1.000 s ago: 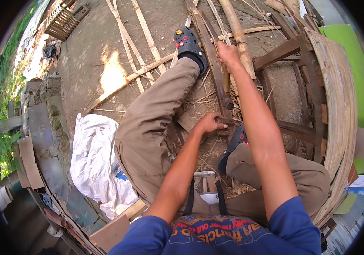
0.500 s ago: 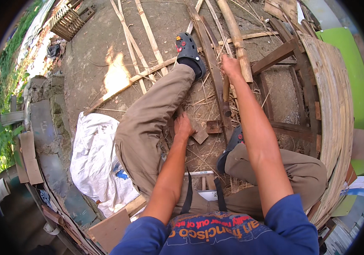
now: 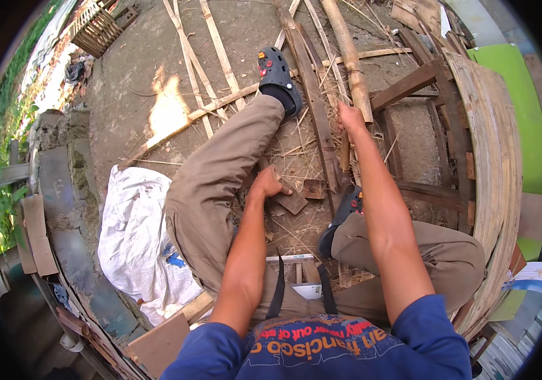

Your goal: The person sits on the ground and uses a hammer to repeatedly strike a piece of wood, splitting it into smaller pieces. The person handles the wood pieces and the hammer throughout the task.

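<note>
My left hand (image 3: 268, 183) is closed on a short brown wooden block (image 3: 292, 200), low between my legs, with the thumb across its top. Farther out to the right, my right hand (image 3: 351, 120) makes a fist around a brown, stick-like wooden handle (image 3: 345, 152). The handle's near end sticks out below the fist; I cannot make out its far end. Just left of that fist runs a long dark wooden beam (image 3: 314, 95). A thick bamboo pole (image 3: 349, 60) lies beyond it on the right. Another small wood block (image 3: 314, 189) lies beside the beam.
Bamboo strips (image 3: 223, 54) cross the dirt ground ahead. A dark wooden frame (image 3: 410, 85) and a plywood sheet (image 3: 489, 139) stand at the right. White cloth (image 3: 133, 221) lies left of my leg, near a low block wall (image 3: 62, 183). A slatted crate (image 3: 95, 30) sits far left.
My right fist has come nearer to me along the beam. The left hand has shifted slightly, its thumb now lying over the block, and more of the block shows.
</note>
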`<state>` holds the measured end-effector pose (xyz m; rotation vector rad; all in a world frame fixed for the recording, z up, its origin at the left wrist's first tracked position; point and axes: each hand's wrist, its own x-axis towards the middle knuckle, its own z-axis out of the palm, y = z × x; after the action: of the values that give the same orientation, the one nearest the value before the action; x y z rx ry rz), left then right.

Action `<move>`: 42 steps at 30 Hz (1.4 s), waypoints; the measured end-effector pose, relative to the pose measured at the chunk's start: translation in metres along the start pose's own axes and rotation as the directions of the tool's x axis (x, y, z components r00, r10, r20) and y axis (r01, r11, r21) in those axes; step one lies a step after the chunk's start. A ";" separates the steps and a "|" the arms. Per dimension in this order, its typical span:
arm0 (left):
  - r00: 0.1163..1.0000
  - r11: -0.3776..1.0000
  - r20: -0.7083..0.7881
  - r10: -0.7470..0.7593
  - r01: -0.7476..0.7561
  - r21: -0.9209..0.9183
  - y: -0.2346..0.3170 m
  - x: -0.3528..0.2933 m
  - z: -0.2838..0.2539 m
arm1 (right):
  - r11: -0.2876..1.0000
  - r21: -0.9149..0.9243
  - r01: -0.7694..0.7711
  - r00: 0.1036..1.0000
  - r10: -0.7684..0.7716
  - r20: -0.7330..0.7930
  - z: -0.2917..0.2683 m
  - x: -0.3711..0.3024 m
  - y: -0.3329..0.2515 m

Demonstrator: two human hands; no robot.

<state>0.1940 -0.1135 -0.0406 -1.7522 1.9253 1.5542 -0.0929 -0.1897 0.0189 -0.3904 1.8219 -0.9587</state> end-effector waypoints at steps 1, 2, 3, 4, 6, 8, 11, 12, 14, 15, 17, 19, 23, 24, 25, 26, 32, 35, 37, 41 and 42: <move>0.999 0.999 0.030 0.042 -0.041 -0.015 0.003 0.000 -0.010 | 1.000 -0.021 -0.005 1.000 0.004 -0.020 -0.002 -0.003 -0.004; 0.994 0.996 0.063 0.087 -0.086 -0.028 0.009 0.002 -0.023 | 0.998 -0.050 0.030 0.999 -0.032 -0.030 -0.007 -0.002 -0.007; 0.986 0.991 0.096 0.133 -0.130 -0.042 0.015 0.002 -0.034 | 0.995 -0.080 0.064 0.997 -0.068 -0.039 -0.013 0.001 -0.010; 0.984 0.986 0.078 0.160 -0.156 -0.056 0.026 -0.002 -0.044 | 0.990 -0.107 0.096 0.993 -0.102 -0.052 -0.019 0.003 -0.012; 0.977 0.975 0.041 0.207 -0.203 -0.084 0.046 -0.009 -0.061 | 0.994 -0.025 0.108 0.992 -0.109 -0.057 -0.028 0.001 -0.023; 0.967 0.933 -0.033 0.254 -0.254 -0.255 0.044 -0.004 -0.056 | 0.989 0.037 0.140 0.989 -0.139 -0.044 -0.029 -0.010 -0.044; 0.952 0.775 -0.165 0.258 -0.305 -0.553 0.050 0.008 -0.036 | 0.979 0.072 0.190 0.981 -0.185 -0.062 -0.032 -0.033 -0.071; 0.969 0.761 -0.166 0.184 -0.248 -0.600 0.048 0.016 -0.026 | 0.977 0.081 0.199 0.979 -0.194 -0.057 -0.031 -0.037 -0.077; 0.988 0.716 -0.148 0.041 -0.132 -0.685 0.053 0.029 -0.012 | 0.968 0.100 0.232 0.972 -0.228 -0.047 -0.032 -0.039 -0.080; 0.997 0.709 -0.077 -0.009 -0.048 -0.703 0.053 0.034 -0.006 | 0.964 0.102 0.244 0.969 -0.240 -0.051 -0.031 -0.040 -0.081; 1.000 0.654 0.026 0.017 0.009 -0.756 0.057 0.039 0.014 | 0.959 0.097 0.267 0.963 -0.263 -0.061 -0.032 -0.034 -0.079; 0.995 0.617 0.087 0.042 0.043 -0.786 0.055 0.038 0.032 | 0.955 0.081 0.285 0.958 -0.281 -0.063 -0.030 -0.032 -0.073; 0.999 0.799 0.009 0.031 -0.020 -0.601 0.033 0.052 0.061 | 0.958 0.073 0.279 0.958 -0.273 -0.084 -0.024 -0.033 -0.065; 0.999 0.765 -0.052 0.012 -0.042 -0.643 0.027 0.055 0.068 | 0.960 0.093 0.266 0.962 -0.258 -0.089 -0.023 -0.032 -0.063; 0.994 0.730 -0.105 -0.008 -0.066 -0.680 0.030 0.054 0.072 | 0.962 0.112 0.250 0.966 -0.240 -0.100 -0.024 -0.032 -0.062; 0.987 0.693 -0.157 -0.032 -0.092 -0.715 0.035 0.054 0.076 | 0.958 0.132 0.254 0.965 -0.242 -0.098 -0.024 -0.031 -0.061; 0.946 0.729 -0.304 -0.115 -0.127 -0.673 0.080 0.071 0.071 | 0.946 0.205 0.252 0.967 -0.256 -0.008 -0.014 -0.038 -0.069; 0.928 0.698 -0.342 -0.149 -0.146 -0.701 0.058 0.093 0.087 | 0.974 0.162 0.159 0.982 -0.173 0.076 0.006 -0.041 -0.078; 0.927 0.689 -0.347 -0.141 -0.160 -0.707 0.049 0.102 0.094 | 0.994 0.086 0.071 0.993 -0.079 0.091 0.014 -0.031 -0.078; 0.943 0.705 -0.317 -0.098 -0.159 -0.691 0.063 0.085 0.088 | 0.999 0.042 0.029 0.996 -0.033 0.085 0.016 -0.007 -0.069; 0.942 0.701 -0.320 -0.097 -0.163 -0.694 0.067 0.083 0.086 | 0.999 0.015 0.047 0.995 -0.048 0.089 0.019 -0.001 -0.067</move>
<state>0.0693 -0.1208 -0.0962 -2.4124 1.5472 2.3854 -0.0863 -0.2396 0.0664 -0.4632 1.7321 -0.9699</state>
